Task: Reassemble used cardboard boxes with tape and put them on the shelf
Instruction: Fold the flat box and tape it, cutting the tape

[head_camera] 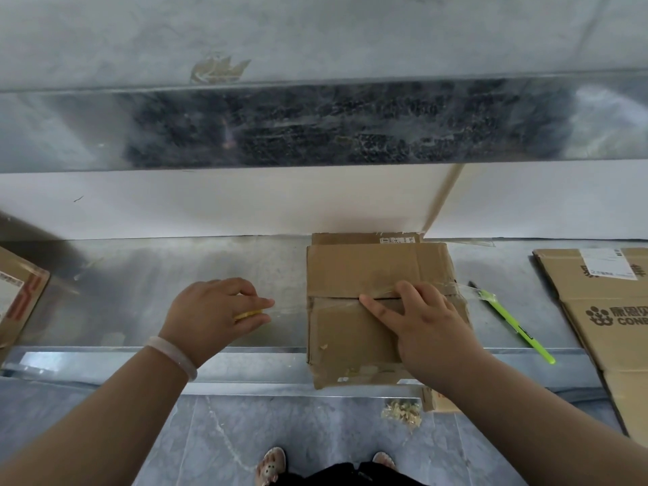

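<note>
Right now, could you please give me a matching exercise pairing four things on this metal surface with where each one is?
1 tape roll
2 cardboard box
3 green utility knife
4 flattened carton

A lying flat at the far right
B pressed under the right hand
C gripped in the left hand
D lying between the box and the flattened carton

Pairs: 1-C, 2-B, 3-D, 4-A

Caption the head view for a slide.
Right hand presses the seam of a cardboard box on a metal shelf while left hand grips a tape roll.
</note>
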